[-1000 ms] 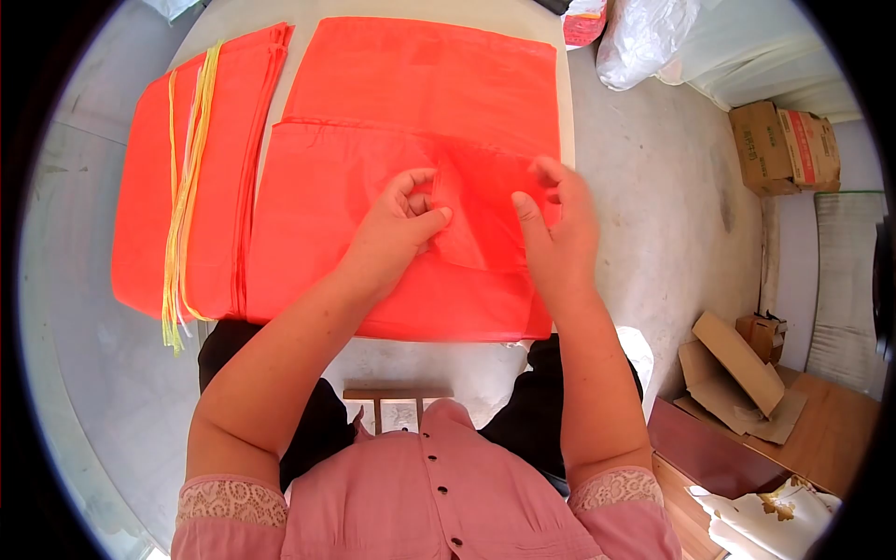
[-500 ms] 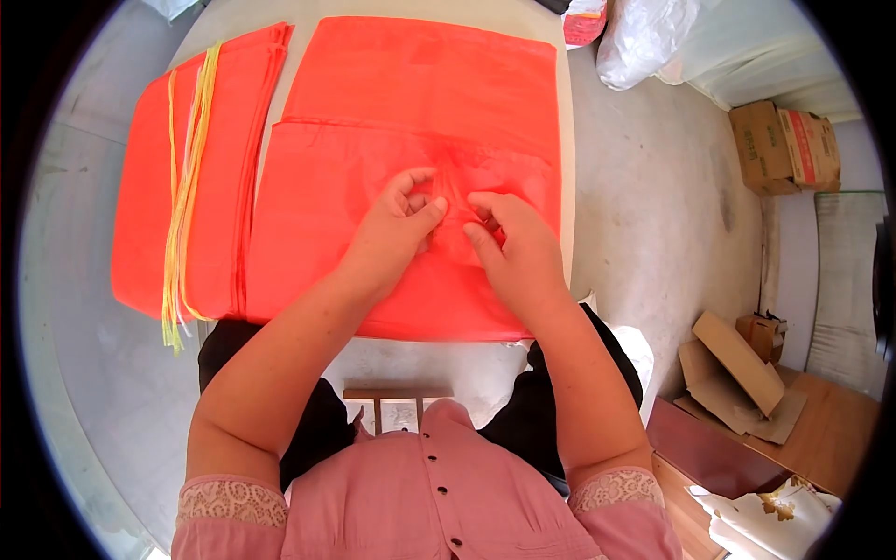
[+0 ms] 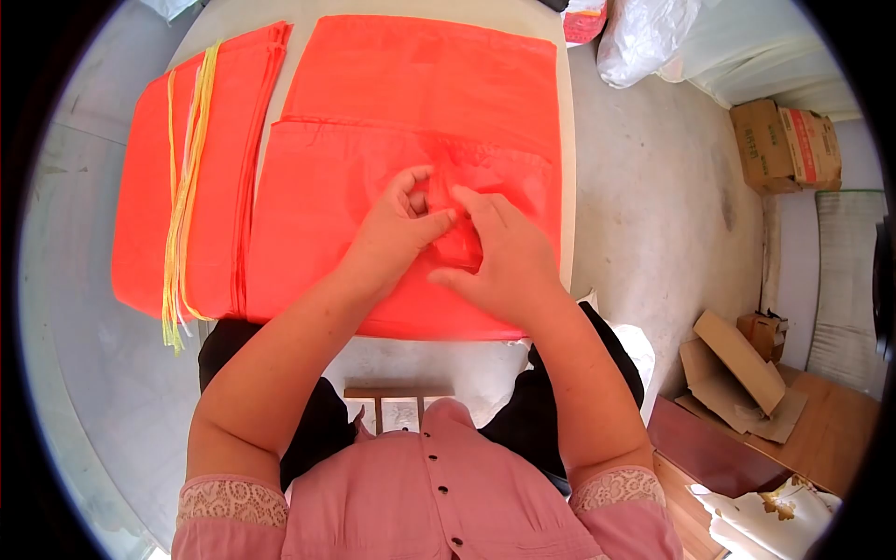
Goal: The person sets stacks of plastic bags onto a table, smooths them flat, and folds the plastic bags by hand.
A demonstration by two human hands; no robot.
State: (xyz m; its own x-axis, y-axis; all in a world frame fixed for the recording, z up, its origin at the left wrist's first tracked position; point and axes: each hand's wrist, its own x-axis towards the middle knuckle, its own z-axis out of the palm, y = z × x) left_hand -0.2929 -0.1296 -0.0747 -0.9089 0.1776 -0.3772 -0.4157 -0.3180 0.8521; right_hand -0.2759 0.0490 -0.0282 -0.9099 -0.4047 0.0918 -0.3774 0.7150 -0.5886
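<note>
Pinching gathered red cloth (image 3: 459, 246) with the left hand (image 3: 397, 227) at frame centre; holding the right hand (image 3: 509, 250) spread close by.

The person wears a dusty-pink top (image 3: 373, 495), its cloth softly creased across the front. At least 4 small, dark, round buttons (image 3: 442, 489) run down it in 1 line. The 2 sleeves (image 3: 224, 541) are the same pink and end near the elbows in wide bands of beige patterned lace (image 3: 233, 502) with a narrow pink edge. The trousers (image 3: 313, 434) are black. Both forearms (image 3: 308, 322) are bare.
</note>
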